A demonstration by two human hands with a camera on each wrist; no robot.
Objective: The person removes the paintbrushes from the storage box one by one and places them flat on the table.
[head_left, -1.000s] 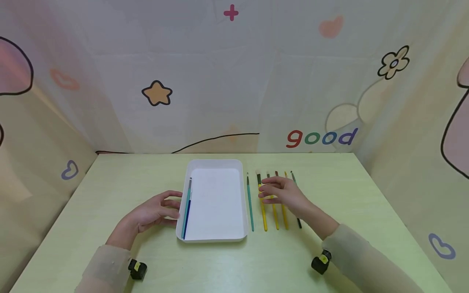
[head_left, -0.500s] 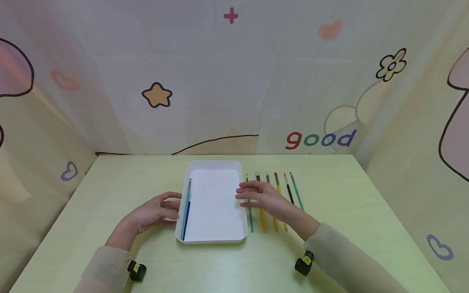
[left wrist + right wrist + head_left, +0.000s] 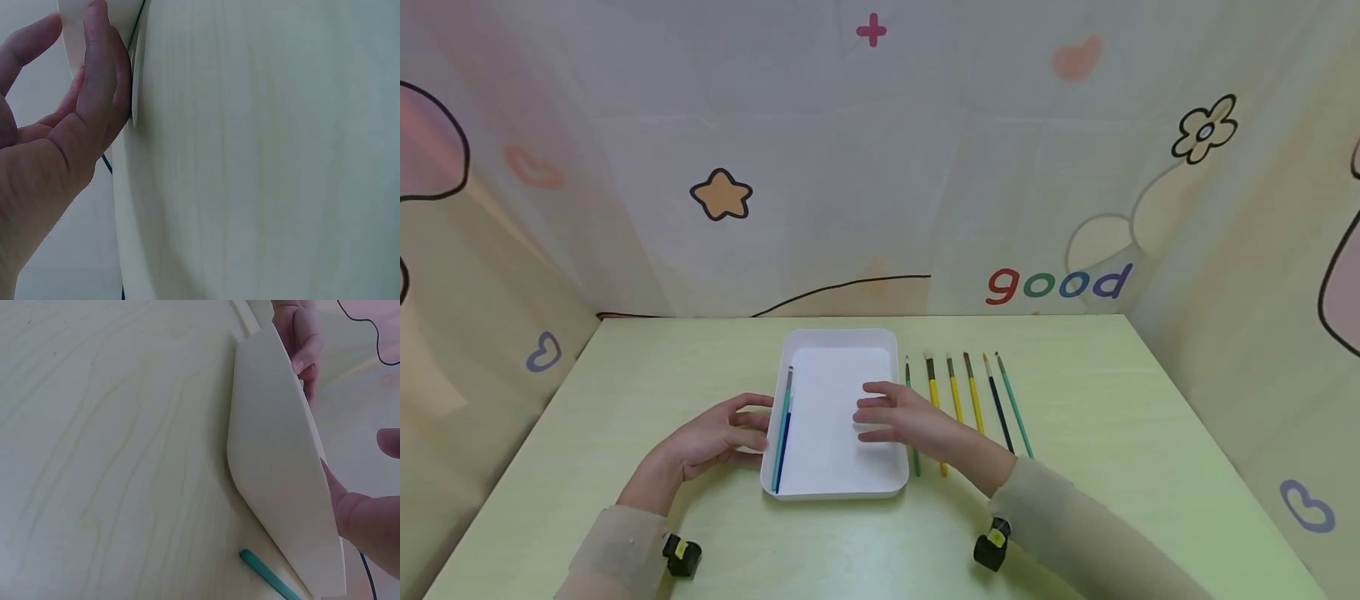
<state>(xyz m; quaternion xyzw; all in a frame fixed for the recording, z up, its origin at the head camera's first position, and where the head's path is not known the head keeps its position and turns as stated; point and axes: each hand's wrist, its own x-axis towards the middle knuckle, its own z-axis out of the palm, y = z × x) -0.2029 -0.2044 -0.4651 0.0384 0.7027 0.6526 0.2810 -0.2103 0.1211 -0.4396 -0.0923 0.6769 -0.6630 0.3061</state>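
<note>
A shallow white tray (image 3: 842,454) lies on the table, with a teal paintbrush (image 3: 781,442) and a dark blue paintbrush (image 3: 786,450) side by side along its inner left wall. My left hand (image 3: 721,433) touches the tray's left side, fingers spread and relaxed; the left wrist view shows its fingertips at the tray's wall. Holding nothing, my right hand (image 3: 910,421) hovers over the right part of the tray, fingers loosely extended to the left. Its wrist and forearm cover parts of several paintbrushes right of the tray, among them a yellow one (image 3: 973,400) and a black-handled one (image 3: 997,408).
Nearest the tray's right wall lies a green-handled brush (image 3: 917,463); farthest right is another teal brush (image 3: 1017,410). The pale wooden table (image 3: 1090,400) ends at a printed cloth backdrop (image 3: 820,217). A small black camera sits on each wrist.
My right hand has moved left from above the row of brushes to over the tray, uncovering the brushes' upper parts. My left hand has stayed at the tray's side.
</note>
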